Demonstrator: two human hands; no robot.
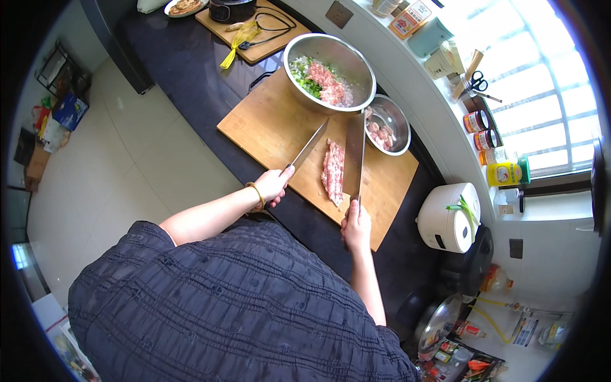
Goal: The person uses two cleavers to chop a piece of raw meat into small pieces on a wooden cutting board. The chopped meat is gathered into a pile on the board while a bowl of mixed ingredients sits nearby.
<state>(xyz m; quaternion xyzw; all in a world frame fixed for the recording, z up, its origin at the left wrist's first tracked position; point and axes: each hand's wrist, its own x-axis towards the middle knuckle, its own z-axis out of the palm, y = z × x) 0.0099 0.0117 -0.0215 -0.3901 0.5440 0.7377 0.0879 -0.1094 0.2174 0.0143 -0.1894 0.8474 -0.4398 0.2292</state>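
My left hand (272, 186) is closed round the handle of a knife (309, 145), whose narrow blade slants away over the wooden cutting board (254, 118). In my right hand (356, 226) I grip a cleaver (354, 156) with a broad blade, standing along the right side of the meat. Between the two blades lies a long strip of chopped pink meat (333, 172). At the board's far end stands a large steel bowl (354, 58) holding minced meat and chopped green and white vegetables. Beside it, a smaller steel bowl (402, 130) contains pieces of raw meat.
A white rice cooker (447, 219) with a green onion on its lid stands to the right. Another board (280, 44) with a black cable and a yellow bag lies at the back left. Jars (485, 139) and scissors (478, 81) line the window ledge. The dark counter edge runs before me.
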